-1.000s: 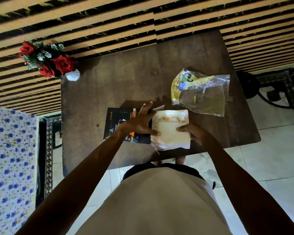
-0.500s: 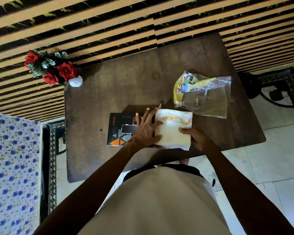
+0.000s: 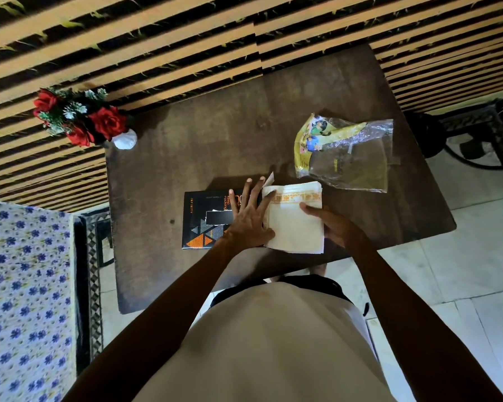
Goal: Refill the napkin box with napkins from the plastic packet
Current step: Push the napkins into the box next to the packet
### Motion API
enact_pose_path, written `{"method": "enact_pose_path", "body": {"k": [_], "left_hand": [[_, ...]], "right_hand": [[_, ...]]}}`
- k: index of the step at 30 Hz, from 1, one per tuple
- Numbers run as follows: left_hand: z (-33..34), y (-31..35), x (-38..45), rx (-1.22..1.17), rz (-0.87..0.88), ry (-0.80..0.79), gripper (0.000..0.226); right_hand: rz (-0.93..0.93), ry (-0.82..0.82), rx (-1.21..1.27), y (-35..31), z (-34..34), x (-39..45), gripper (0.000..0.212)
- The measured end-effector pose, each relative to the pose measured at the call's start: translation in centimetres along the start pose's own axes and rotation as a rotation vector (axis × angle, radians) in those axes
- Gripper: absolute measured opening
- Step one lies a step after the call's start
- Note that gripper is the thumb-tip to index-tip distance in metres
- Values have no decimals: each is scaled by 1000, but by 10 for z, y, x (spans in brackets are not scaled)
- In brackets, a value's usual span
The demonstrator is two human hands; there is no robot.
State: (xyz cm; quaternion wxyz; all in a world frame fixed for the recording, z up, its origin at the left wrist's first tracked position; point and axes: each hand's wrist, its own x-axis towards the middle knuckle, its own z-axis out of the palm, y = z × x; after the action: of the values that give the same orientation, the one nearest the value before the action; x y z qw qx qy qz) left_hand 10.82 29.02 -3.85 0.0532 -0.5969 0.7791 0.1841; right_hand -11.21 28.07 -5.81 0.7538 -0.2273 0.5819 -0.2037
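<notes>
A black napkin box with orange triangles and a torn top slot lies flat on the dark wooden table. At its right end sits a stack of white napkins with an orange border. My left hand lies flat, fingers spread, across the box's right part and the stack's left edge. My right hand grips the stack's right edge. A small white flap sticks up at the box's right end. The plastic packet, yellow and clear, lies flattened behind the stack.
A white vase of red roses stands at the table's far left corner. A slatted wooden wall runs behind the table. A blue-flowered cloth is on the left, tiled floor and a black stand on the right.
My left hand has flattened and slid onto the box beside the stack. The napkin stack has shifted slightly left against the box's right end, still held by my right hand.
</notes>
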Motion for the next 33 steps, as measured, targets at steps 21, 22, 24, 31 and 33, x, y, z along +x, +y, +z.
{"method": "enact_pose_path", "body": {"k": [21,22,24,31,33], "left_hand": [[-1,-6,-5,-157,30,61,101],[-1,-7,-5,-172,34,59,101],[-2,-8,-5,-193,33,51,101],[-6,-7,-8,-212,42,52,93],[-6,-6,-8,-213,35,51,93]], "right_hand": [[84,-285,19,-15,1,14,35],[74,-302,45,-18,2,14,36],[31,-319,120,-25,2,15,57],[69,-372,-393,-66,-5,23,80],[116,-316,-673,-78,0,26,87]]}}
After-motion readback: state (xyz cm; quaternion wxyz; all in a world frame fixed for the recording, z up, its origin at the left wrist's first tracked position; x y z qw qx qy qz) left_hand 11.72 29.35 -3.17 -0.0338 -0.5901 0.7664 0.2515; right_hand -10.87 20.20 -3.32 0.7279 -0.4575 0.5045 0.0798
